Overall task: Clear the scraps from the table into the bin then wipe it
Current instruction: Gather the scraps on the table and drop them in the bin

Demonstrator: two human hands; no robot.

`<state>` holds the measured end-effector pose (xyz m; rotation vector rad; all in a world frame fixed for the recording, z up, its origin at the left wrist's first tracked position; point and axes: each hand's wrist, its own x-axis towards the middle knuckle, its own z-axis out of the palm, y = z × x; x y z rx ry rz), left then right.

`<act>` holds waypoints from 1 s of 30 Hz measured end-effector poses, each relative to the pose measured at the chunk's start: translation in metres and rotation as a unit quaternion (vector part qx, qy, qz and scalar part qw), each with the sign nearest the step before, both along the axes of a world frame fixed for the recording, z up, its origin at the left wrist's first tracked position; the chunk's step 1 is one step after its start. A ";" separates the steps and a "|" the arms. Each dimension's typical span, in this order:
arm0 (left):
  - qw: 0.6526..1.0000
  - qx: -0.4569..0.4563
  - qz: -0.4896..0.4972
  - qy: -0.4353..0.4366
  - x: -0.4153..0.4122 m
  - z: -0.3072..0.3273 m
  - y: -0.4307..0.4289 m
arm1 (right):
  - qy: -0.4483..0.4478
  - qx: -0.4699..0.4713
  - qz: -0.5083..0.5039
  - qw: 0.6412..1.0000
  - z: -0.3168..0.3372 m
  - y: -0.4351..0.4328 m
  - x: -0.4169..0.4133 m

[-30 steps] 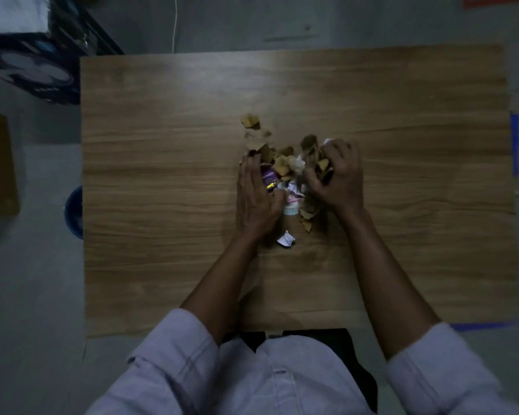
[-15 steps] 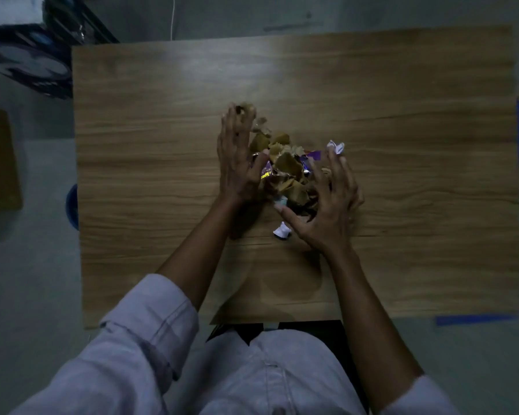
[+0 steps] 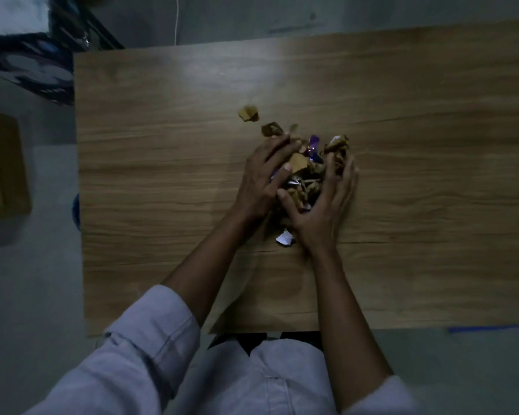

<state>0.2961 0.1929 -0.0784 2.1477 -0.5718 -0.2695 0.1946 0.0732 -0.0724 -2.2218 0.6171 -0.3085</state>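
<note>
Cupping the pile of scraps [image 3: 304,178] mid-desk [image 3: 162,181], the left hand [image 3: 262,178] and right hand [image 3: 324,211] curl their fingers round it from both sides. Two brown pieces [image 3: 248,113] lie loose at its far left, a white piece [image 3: 285,237] at its near edge.

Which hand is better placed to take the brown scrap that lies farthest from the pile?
Probably left. The left hand lies nearest that scrap; the right hand is across the pile.
</note>
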 end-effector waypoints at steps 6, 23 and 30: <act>0.983 -0.079 0.044 0.157 0.015 -0.001 -0.002 | -0.016 -0.043 0.042 0.998 -0.010 0.014 0.029; 0.927 -0.083 0.364 0.002 -0.042 0.011 0.006 | -0.002 -0.166 0.087 0.982 -0.014 0.022 0.044; 0.949 -0.147 0.280 0.012 -0.052 0.008 -0.018 | -0.039 -0.015 0.093 0.995 -0.011 0.011 0.041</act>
